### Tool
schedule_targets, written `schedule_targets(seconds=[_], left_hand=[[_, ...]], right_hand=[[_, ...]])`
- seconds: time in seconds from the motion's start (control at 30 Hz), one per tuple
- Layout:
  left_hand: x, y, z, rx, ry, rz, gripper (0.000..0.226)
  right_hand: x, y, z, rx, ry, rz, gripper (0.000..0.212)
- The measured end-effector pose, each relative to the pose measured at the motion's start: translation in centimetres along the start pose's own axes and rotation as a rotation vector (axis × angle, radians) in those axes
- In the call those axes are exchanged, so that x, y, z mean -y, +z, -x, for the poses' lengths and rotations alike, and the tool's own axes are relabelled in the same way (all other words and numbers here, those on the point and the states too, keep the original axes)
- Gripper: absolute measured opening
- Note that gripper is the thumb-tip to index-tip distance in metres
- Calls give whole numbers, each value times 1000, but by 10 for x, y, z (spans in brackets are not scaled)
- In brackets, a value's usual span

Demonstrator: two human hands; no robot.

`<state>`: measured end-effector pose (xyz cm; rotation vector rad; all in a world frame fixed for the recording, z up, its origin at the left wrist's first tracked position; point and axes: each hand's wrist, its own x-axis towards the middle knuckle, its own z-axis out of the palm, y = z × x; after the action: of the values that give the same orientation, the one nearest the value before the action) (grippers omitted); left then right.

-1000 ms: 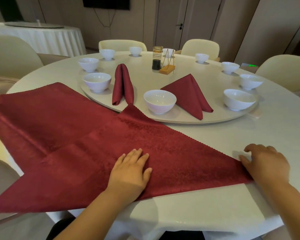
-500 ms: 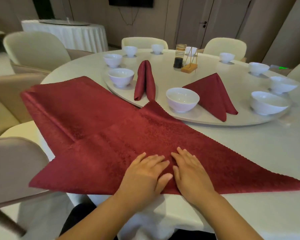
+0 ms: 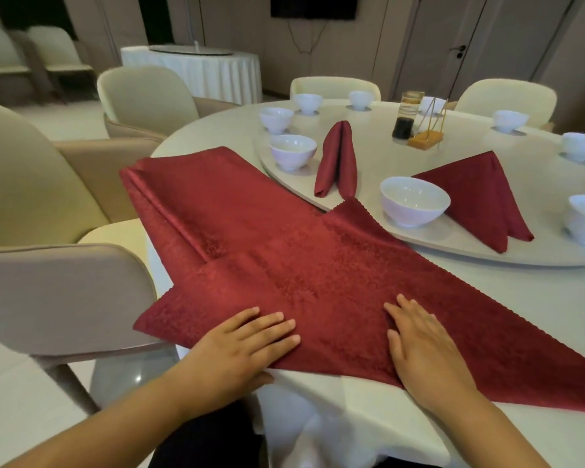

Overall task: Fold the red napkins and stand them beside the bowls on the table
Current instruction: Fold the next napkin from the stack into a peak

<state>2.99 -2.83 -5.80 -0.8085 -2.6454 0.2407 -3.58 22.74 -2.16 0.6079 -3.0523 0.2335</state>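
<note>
I note a beige chair [image 3: 65, 292] at the near left, pushed up to the round white table [image 3: 527, 305]. Right of it, a stack of flat red napkins [image 3: 210, 190] lies on the table's left part.

The working napkin [image 3: 318, 275], folded to a wide triangle, overlaps the stack's near right edge. Its apex points far, touching the turntable [image 3: 453, 256], and its long edge runs along the near table edge.

The left hand [image 3: 247, 346] lies flat on the napkin's near left part, fingers straight and close together, thumb at the cloth's near edge. The right hand [image 3: 423, 342] lies flat on the napkin near the middle of its long edge, fingers together, thumb held out to the left. The hands are apart, with bare red cloth between them.

On the turntable, a narrow folded napkin [image 3: 336, 160] stands between the left bowl [image 3: 293, 152] and the near bowl [image 3: 414, 201]. A wider folded napkin [image 3: 480, 194] stands just right of the near bowl. More bowls ring the far rim.
</note>
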Motion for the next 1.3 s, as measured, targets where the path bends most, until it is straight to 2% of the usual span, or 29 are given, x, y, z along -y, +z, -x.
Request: schedule_targets(seconds=[0.07,0.17,0.33,0.5,0.6,0.73,0.8,0.87,0.93,1.0,1.07,1.2,1.3], left_hand=[[5,-1,10,-23,-21,21,47],[17,-3,23,-45,-74,8,70],[45,-16,42,-108,-328,5,47],[62,-8,81,-65,-512,-107,48],[71,-9,105,-59,-604,-137,41],[78,-29,114,-114,-614,-109,37],[77,-37,112,-174,-622,-105,27],[78,-40,112,-205,-732,-5,48],[80,-40,113,-179,-830,84,56],[81,-44,111,-189,-919,208,45],[82,-50,106,-271,-1005,362,39],[84,-64,99,-439,-1079,561,30],[88,-76,106,-482,-1145,665,27]], right_hand=[[0,0,0,-7,-7,2,63],[0,-1,0,3,-7,9,47],[1,-2,1,7,-11,31,46],[-1,0,1,-14,-19,-4,45],[-1,1,1,-12,-7,-28,47],[-2,5,-1,-5,-10,-33,46],[0,4,-3,-39,6,-105,44],[-3,4,0,-207,-26,-220,35],[-1,0,7,-345,-192,-237,37],[6,-3,15,-309,-413,-227,43],[12,-1,19,-256,-550,-163,55],[16,8,20,-293,-569,-143,68],[20,11,21,-299,-566,-192,69]])
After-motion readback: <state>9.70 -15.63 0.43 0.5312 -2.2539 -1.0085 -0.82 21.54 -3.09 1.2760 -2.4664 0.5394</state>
